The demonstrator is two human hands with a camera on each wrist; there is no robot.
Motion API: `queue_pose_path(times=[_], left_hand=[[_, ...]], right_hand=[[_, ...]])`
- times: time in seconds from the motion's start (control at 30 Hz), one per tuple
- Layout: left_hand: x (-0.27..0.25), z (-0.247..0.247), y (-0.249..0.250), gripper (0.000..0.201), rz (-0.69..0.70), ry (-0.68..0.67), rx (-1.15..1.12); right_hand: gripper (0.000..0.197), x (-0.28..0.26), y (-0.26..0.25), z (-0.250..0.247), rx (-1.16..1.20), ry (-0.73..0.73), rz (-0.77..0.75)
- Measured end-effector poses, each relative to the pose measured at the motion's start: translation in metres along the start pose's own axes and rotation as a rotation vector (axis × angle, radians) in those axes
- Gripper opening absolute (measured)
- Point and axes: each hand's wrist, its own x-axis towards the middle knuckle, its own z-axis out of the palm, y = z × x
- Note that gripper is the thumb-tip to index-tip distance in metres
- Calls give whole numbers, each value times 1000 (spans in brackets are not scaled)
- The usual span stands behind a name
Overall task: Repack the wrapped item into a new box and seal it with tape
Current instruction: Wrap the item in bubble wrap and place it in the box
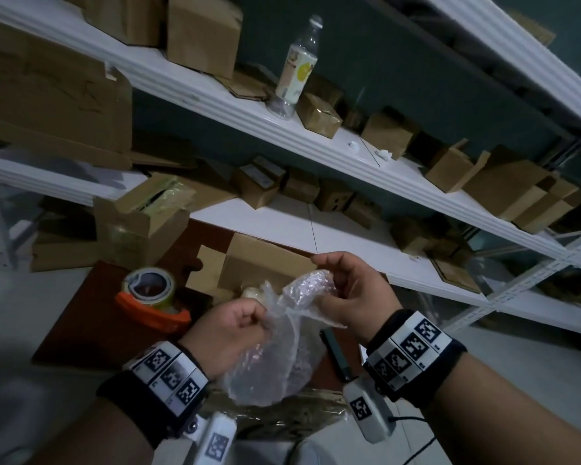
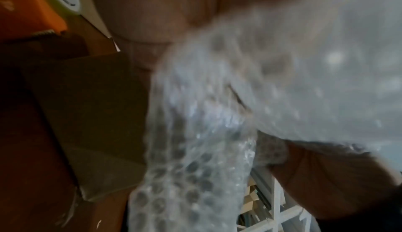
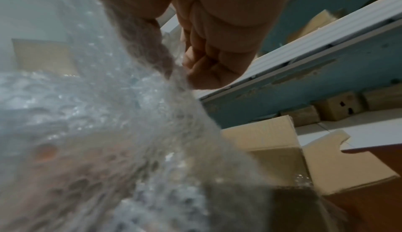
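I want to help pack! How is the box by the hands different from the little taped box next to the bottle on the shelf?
The open box sits low on the brown table, just beyond the bubble wrap; the small box sits higher, on the white shelf beside the bottle. The open box has its flaps up; the small box is closed and looks shiny with tape. The open box looks bigger. Both are brown cardboard.

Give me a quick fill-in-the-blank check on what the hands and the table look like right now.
1. Both the left hand and right hand grip a sheet of ____ wrap.
2. The tape roll sits in an ____ dispenser.
3. The open cardboard box lies on the table just ____ the hands.
4. A plastic ____ stands on the upper shelf.

Missing words: bubble; orange; beyond; bottle
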Motion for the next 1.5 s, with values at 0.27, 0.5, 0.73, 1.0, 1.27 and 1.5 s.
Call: queue_pose_path(times=[0.27,0.5,0.73,1.0,1.27,1.5], left_hand=[[8,-15,-6,42,126,399,-17],[13,-13,-11,31,209,325,-363],[7,-8,-2,33,179,307,-401],[6,-14,-2,62,46,238,-490],[2,-1,-3,21,283,308,-206],[-5,-11,1,32,296,499,-52]], right_hand=[[94,10,14,-2,53,78,278],[100,4,4,19,261,-30,341],[65,2,-1,25,237,-183,461],[23,7,1,28,4,65,292],[19,10,8,46,-5,-9,242],[31,40,-1,41,-206,69,89]])
